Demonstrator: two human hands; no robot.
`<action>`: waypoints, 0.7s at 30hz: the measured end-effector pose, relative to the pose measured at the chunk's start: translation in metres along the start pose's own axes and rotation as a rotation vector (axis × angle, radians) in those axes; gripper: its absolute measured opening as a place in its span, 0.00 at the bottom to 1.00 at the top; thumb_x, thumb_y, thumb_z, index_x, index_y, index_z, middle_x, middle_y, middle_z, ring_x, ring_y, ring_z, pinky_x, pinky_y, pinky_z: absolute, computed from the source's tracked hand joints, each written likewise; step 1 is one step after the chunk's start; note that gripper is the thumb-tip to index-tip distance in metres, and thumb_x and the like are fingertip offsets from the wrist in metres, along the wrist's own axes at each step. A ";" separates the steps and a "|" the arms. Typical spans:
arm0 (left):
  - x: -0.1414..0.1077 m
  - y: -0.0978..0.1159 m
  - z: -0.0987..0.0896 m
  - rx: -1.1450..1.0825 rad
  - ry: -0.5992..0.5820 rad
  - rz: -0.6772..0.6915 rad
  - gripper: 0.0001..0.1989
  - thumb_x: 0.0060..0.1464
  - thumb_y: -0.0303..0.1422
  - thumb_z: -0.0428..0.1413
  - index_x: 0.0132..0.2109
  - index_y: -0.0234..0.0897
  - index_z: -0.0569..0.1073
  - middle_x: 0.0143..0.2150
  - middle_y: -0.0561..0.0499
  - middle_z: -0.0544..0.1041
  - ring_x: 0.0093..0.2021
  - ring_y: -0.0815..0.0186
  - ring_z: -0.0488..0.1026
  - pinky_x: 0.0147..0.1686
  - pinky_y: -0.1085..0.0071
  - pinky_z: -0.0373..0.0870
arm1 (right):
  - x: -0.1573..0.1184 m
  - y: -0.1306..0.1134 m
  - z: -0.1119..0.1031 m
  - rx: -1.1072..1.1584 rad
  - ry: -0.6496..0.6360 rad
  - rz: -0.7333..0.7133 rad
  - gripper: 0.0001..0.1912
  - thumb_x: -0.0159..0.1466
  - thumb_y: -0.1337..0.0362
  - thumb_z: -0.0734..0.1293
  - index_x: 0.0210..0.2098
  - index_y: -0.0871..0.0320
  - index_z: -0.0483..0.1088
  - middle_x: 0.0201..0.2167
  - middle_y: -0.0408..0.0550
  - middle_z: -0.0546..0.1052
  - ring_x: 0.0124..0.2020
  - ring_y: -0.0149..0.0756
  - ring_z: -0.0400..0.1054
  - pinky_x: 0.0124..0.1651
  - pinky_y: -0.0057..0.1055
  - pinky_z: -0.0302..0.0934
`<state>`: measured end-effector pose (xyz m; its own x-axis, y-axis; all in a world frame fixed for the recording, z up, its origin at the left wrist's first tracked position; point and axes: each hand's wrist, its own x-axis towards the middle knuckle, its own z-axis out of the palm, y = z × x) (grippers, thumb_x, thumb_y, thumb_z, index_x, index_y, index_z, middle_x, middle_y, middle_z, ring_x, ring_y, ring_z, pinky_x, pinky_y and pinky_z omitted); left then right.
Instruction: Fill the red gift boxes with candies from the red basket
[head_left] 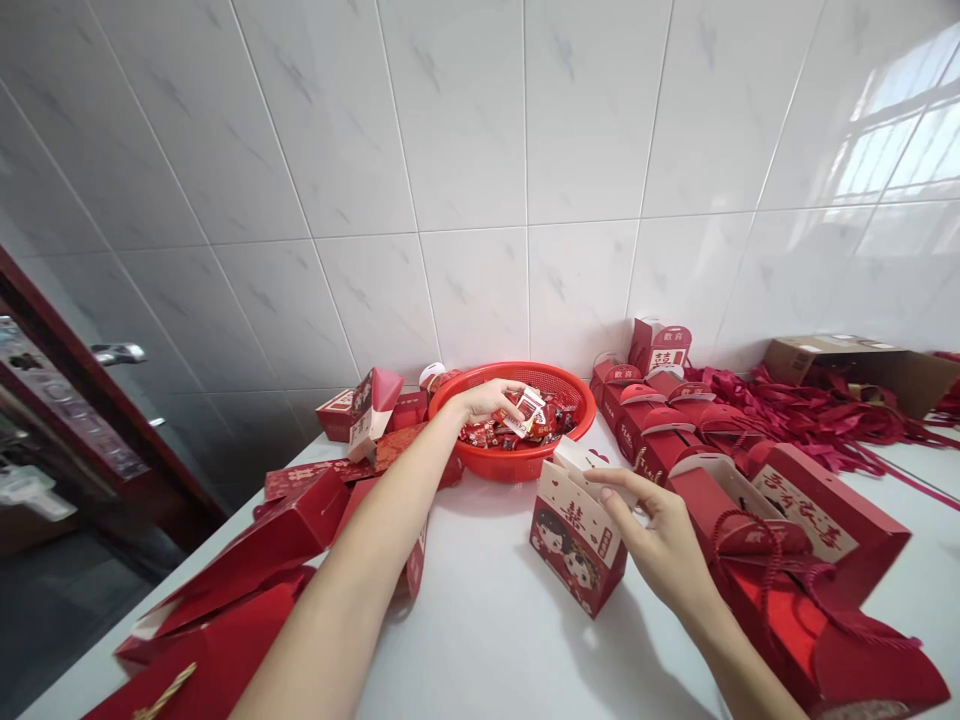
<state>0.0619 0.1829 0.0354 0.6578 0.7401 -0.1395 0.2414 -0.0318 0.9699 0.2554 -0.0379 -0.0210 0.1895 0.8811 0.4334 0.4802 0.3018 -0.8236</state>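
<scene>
My left hand (495,399) reaches over a red plastic basket (517,467), its fingers closed on small white-and-red candy packets (528,412). More wrapped candies (487,432) lie in the basket below. My right hand (656,530) grips the top edge of a small red-and-cream gift box (574,550), thumb and fingers at its opening. Two cartoon figures and a red Chinese character decorate the box front. It stands slightly tilted on the white table, with its top flaps up. How much is inside cannot be seen.
Red gift boxes (784,540) line the right side, some with cord handles. Behind them lie dark red ribbons (795,400) and a cardboard box (847,352). Folded red boxes and bags (262,540) cover the left side of the table. A tiled wall (480,290) borders the back.
</scene>
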 end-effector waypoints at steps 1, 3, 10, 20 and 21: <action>-0.001 0.002 0.000 0.015 -0.011 -0.007 0.30 0.33 0.21 0.71 0.49 0.35 0.78 0.38 0.46 0.81 0.33 0.64 0.78 0.34 0.69 0.76 | 0.000 0.000 0.000 0.003 -0.001 0.001 0.15 0.64 0.57 0.62 0.39 0.55 0.81 0.32 0.46 0.83 0.31 0.39 0.74 0.36 0.31 0.65; -0.002 0.006 -0.001 0.039 -0.014 -0.016 0.31 0.31 0.22 0.72 0.48 0.35 0.79 0.38 0.46 0.81 0.33 0.63 0.79 0.36 0.67 0.76 | 0.000 -0.001 0.000 0.008 -0.001 0.000 0.15 0.64 0.57 0.63 0.38 0.54 0.81 0.32 0.46 0.83 0.31 0.40 0.74 0.36 0.31 0.65; -0.003 0.011 -0.002 0.187 0.155 -0.074 0.20 0.32 0.35 0.74 0.37 0.36 0.82 0.36 0.48 0.82 0.39 0.62 0.77 0.37 0.72 0.72 | -0.001 -0.005 0.000 0.020 0.001 -0.011 0.15 0.64 0.58 0.62 0.38 0.55 0.80 0.33 0.46 0.83 0.32 0.39 0.74 0.39 0.30 0.66; -0.003 0.016 -0.022 0.249 0.195 -0.087 0.15 0.38 0.23 0.64 0.38 0.37 0.82 0.43 0.49 0.82 0.44 0.63 0.75 0.41 0.72 0.70 | -0.001 -0.005 -0.001 0.010 0.006 -0.037 0.16 0.65 0.59 0.61 0.39 0.56 0.80 0.33 0.47 0.83 0.32 0.39 0.74 0.37 0.30 0.66; -0.004 0.016 -0.022 0.256 0.191 -0.089 0.18 0.37 0.21 0.63 0.40 0.37 0.82 0.43 0.49 0.81 0.42 0.64 0.75 0.40 0.72 0.69 | 0.000 -0.005 -0.001 0.010 0.007 -0.040 0.16 0.65 0.58 0.61 0.39 0.56 0.80 0.33 0.47 0.83 0.32 0.39 0.74 0.37 0.30 0.66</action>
<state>0.0468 0.1941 0.0557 0.4864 0.8593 -0.1581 0.4795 -0.1113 0.8705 0.2536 -0.0401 -0.0169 0.1764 0.8659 0.4681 0.4791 0.3399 -0.8093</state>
